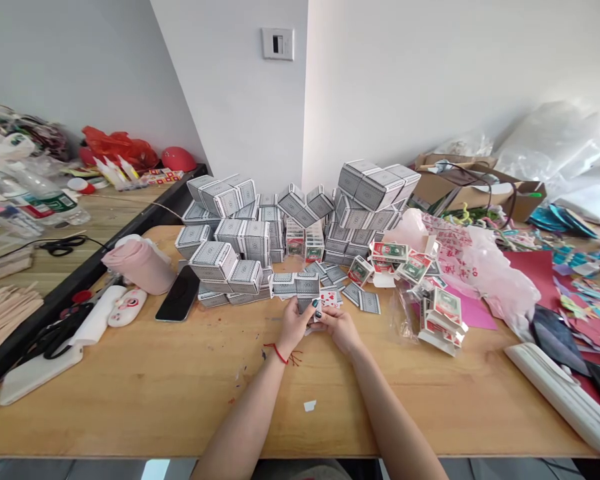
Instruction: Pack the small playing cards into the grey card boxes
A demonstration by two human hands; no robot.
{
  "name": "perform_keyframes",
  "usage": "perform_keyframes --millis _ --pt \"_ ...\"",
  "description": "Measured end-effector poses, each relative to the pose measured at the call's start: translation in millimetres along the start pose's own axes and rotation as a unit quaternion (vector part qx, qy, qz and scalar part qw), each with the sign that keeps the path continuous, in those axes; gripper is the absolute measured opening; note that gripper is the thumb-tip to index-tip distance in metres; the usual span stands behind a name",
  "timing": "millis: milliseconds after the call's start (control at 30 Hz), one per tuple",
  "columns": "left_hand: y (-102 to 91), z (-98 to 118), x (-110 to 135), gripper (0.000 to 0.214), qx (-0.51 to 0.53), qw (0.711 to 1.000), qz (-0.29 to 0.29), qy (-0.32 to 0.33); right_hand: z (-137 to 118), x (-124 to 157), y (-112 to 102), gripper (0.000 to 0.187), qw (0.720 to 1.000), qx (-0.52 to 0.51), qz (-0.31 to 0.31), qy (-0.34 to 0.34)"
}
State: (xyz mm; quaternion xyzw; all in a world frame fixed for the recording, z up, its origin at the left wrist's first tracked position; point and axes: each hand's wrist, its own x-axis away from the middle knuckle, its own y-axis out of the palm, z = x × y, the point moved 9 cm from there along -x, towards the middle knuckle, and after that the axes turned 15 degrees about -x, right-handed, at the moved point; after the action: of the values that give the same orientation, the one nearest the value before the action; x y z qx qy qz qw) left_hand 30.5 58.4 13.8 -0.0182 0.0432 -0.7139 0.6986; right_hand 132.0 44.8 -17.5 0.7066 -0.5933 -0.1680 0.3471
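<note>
My left hand (296, 325) is closed on playing cards (307, 285) with grey patterned backs, held upright at the middle of the table. Close beside it, my right hand (339, 328) pinches at the same cards, its fingertips meeting the left thumb; a red-pipped card face (331, 298) shows just above it. How many cards each hand grips is hidden. Behind the hands, loose cards (336, 274) lie face down. Block shapes made of folded cards stand stacked at the left (214, 260) and the right (375, 187).
Red and green card boxes (443, 313), some opened, lie to the right beside a crumpled plastic bag (500, 267). A black phone (178, 295), a pink cloth roll (139, 265) and a white glue gun (80, 340) are at the left. A paper scrap (310, 405) lies in front.
</note>
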Motion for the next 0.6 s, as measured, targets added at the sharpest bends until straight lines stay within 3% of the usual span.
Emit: perform_keyframes --millis 133,400,600 --pt "2.8 3.5 2.8 0.025 -0.027 1.000 -0.014 0.001 1.4 -0.7 -5.5 0.019 0.999 -0.007 0.020 0.025" --pt "-3.8 4.7 2.0 0.029 -0.078 0.997 0.026 -0.013 2.8 0.2 -7.6 0.014 0.992 0.081 0.088 -0.040" --pt "-2.3 1.8 -0.7 0.020 -0.053 0.998 0.014 -0.005 3.3 3.7 -7.8 0.015 0.977 0.165 0.129 -0.048"
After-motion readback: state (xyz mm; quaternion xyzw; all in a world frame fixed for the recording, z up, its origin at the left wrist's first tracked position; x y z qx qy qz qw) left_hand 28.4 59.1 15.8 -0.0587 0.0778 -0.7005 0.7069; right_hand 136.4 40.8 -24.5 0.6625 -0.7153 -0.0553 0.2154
